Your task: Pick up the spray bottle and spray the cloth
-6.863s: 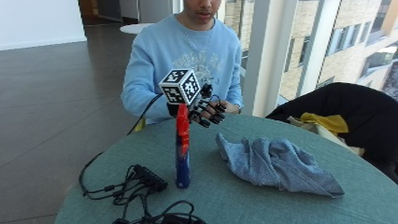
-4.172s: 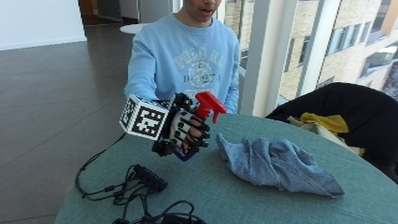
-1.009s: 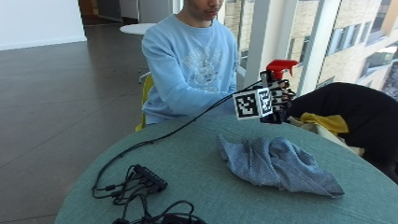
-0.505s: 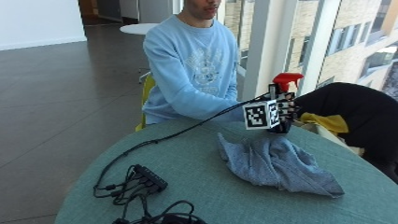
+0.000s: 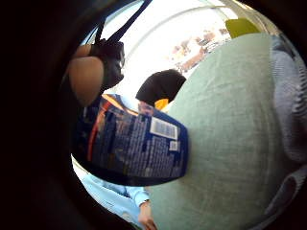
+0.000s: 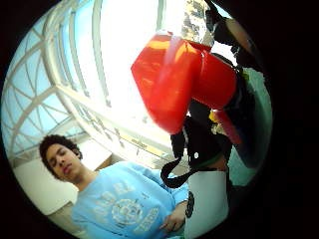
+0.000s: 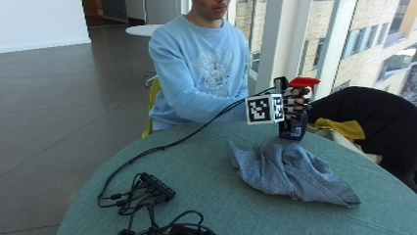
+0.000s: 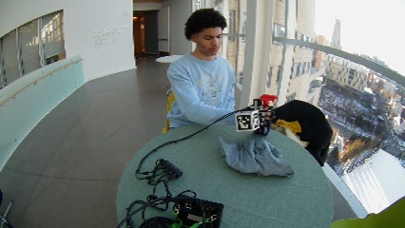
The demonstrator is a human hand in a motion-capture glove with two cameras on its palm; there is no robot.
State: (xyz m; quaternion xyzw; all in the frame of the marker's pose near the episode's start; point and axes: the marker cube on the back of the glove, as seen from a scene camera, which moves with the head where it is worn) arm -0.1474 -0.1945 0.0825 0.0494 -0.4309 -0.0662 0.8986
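A spray bottle with a red trigger head [image 7: 304, 82] and a dark blue body [image 7: 293, 131] stands upright in my gloved right hand [image 7: 294, 105], whose fingers curl round its neck. It is low over the far side of the round green table [image 7: 196, 166], just beyond the crumpled blue-grey cloth [image 7: 287, 171]. In the wide outside view the hand [image 8: 261, 118] and the cloth [image 8: 253, 156] sit the same way. The blue label [image 5: 134, 146] fills the little finger side palm view above the table [image 5: 225, 124]. The red head [image 6: 179, 82] is close to the thumb side camera.
A tangle of black cables with a small black box [image 7: 153, 188] lies on the near left of the table. At the far right, a black jacket [image 7: 378, 117] over something yellow [image 7: 342, 128] hangs on a chair. Window pillars stand behind the table.
My hand lifted the bottle from the table left of the cloth, carried it across to the far side, then lowered it a little. It has hardly moved in the last half second.
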